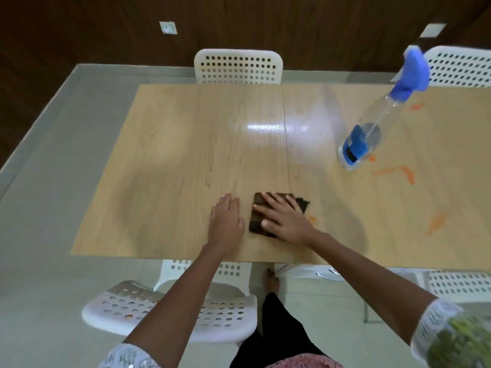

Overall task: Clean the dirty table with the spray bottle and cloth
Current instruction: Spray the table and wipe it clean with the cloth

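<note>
A folded dark brown cloth [258, 201] lies on the light wooden table [172, 155] near its front edge. My right hand [283, 217] presses flat on the cloth with straight, spread fingers. My left hand [225, 221] rests flat on the bare table just left of the cloth, fingers straight. A clear spray bottle [372, 128] with a blue trigger head and blue label stands upright at the right of the table, untouched. Orange smears [393, 172] mark the table right of the cloth and around the bottle's base.
White perforated chairs stand around the table: one at the far side [237, 66], one at the far right [459, 67], one near me on the left [170, 312], another at the near right [457, 284]. Grey floor lies left of the table.
</note>
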